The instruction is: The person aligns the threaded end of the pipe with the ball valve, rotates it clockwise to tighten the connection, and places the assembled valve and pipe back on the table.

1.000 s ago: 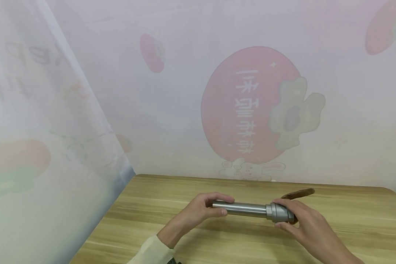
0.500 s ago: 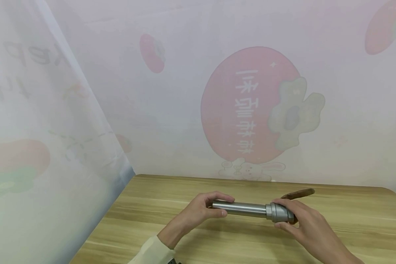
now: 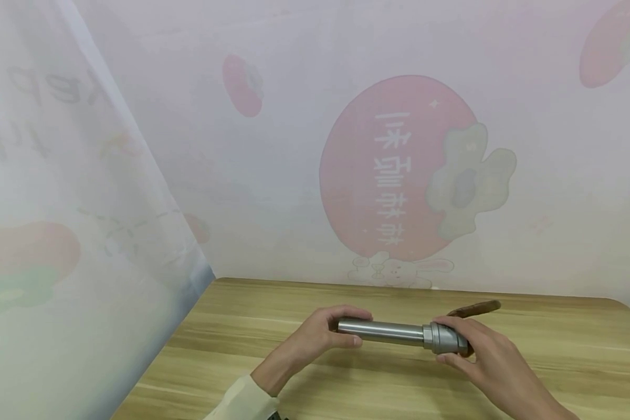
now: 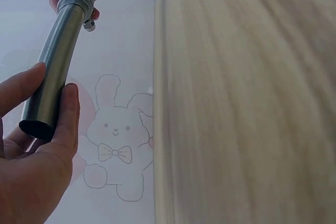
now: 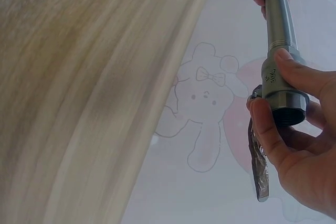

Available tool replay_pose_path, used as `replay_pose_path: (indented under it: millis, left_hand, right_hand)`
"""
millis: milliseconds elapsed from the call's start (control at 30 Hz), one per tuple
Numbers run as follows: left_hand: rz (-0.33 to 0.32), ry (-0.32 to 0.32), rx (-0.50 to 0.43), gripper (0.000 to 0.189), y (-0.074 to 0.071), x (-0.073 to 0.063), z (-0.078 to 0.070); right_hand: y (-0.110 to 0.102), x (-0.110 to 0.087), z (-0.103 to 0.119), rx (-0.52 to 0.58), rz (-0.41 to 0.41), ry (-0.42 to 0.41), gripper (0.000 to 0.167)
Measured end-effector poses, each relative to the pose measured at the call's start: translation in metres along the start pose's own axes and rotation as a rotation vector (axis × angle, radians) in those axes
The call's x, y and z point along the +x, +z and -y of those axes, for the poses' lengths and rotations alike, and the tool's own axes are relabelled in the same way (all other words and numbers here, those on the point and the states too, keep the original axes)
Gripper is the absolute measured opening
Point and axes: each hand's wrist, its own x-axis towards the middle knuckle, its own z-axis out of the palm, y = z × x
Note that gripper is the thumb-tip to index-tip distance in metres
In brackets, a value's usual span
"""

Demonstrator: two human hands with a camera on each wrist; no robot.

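A smooth steel pipe [image 3: 388, 332] is joined at its right end to a metal ball valve [image 3: 442, 338]. My left hand [image 3: 315, 336] grips the pipe's free end between thumb and fingers; the left wrist view shows that end's dark opening. My right hand [image 3: 492, 360] holds the valve body, thumb on the near side and fingers over the far side. A brown-looking lever handle [image 3: 475, 308] sticks out past the right fingers, slanting up to the right. In the right wrist view the handle [image 5: 258, 163] hangs beside the fingers, its surface crinkled and shiny. Pipe and valve lie nearly level.
Beneath the hands is a wood-grain table [image 3: 231, 338] with rounded back corners. A pale printed curtain [image 3: 273, 192] with strawberries and a rabbit hangs behind it. Another curtain side [image 3: 84, 233] hangs along the left. A cream sleeve [image 3: 244, 399] covers the left forearm.
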Motion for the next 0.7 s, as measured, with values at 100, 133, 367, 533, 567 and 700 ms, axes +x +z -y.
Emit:
replay_pose_path:
  millis: [100,133,367,533,567,700]
  left_hand:
    - [0.009,-0.009,-0.003,0.046,-0.0002,-0.0002,-0.0005]
    - [0.009,-0.011,0.0,0.046,-0.0003,-0.0005,-0.0007]
    - [0.024,-0.026,-0.053,0.042,-0.0007,0.0003,-0.0001]
    - [0.042,-0.016,-0.07,0.04,-0.0018,0.0009,0.0012]
    - [0.046,-0.015,-0.078,0.038,-0.002,0.0011,0.0014]
    - [0.054,-0.014,-0.117,0.036,-0.0026,0.0016,0.002]
  right_hand:
    - [0.0001,-0.0002,-0.0001,0.0,0.0,-0.001,0.057]
    - [0.0002,-0.0002,-0.0002,0.0,-0.001,-0.002,0.057]
    - [0.0004,-0.0002,-0.0003,-0.006,-0.008,-0.002,0.057]
    - [0.0004,0.0001,-0.0004,-0.001,-0.011,-0.01,0.056]
    - [0.0005,0.0001,-0.0004,-0.001,-0.015,-0.014,0.056]
    - [0.0003,0.0,-0.0005,-0.004,-0.022,-0.02,0.057]
